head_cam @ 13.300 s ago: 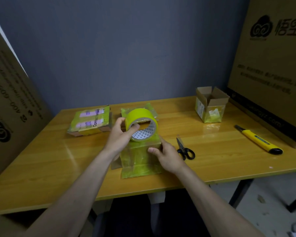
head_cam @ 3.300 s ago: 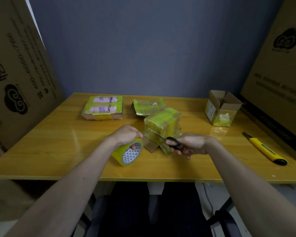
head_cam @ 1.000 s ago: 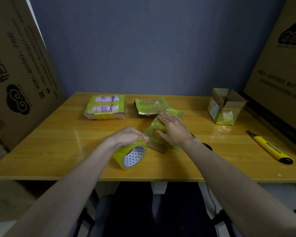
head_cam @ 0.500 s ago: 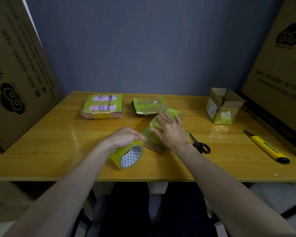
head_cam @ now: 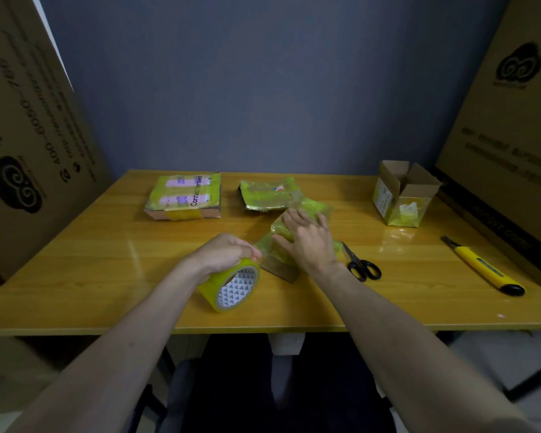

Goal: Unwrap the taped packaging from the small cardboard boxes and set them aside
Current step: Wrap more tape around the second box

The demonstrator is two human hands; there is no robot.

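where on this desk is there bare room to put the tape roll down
Free: the left part of the table, in front of the flat taped box, and the stretch between scissors and utility knife. Crowded: the middle, where the right hand presses the wrapped box beside the tape roll.

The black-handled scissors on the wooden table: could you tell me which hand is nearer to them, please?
Right. The right hand presses the yellow-taped box just left of the black-handled scissors; the left hand holds the yellow tape roll, farther left.
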